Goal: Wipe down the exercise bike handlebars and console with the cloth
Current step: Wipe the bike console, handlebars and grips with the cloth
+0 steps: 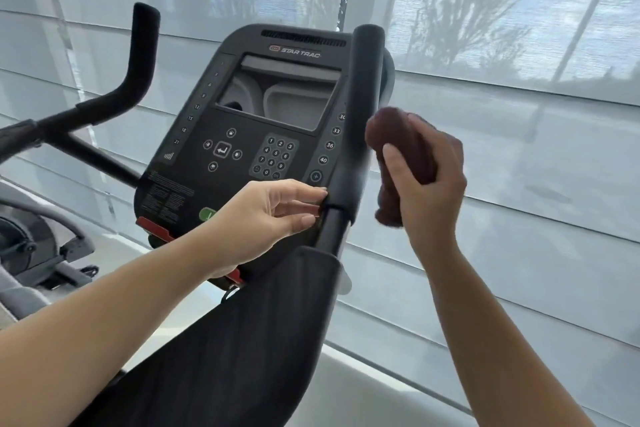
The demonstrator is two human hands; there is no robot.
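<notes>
The black exercise bike console (249, 121) with its screen and keypad faces me at the centre. The right handlebar (363, 107) rises upright in front of the console's right edge; the left handlebar (138, 55) curves up at the far left. My right hand (426, 184) grips a bunched dark brown cloth (398, 156) just right of the right handlebar, a small gap between them. My left hand (273, 218) reaches across the console's lower edge, fingertips touching the base of the right handlebar's foam grip, fingers loosely bent.
A broad black padded part of the bike (242, 340) slopes down in front of me. Window blinds (519, 149) fill the background. Another grey exercise machine (31, 246) stands at the lower left.
</notes>
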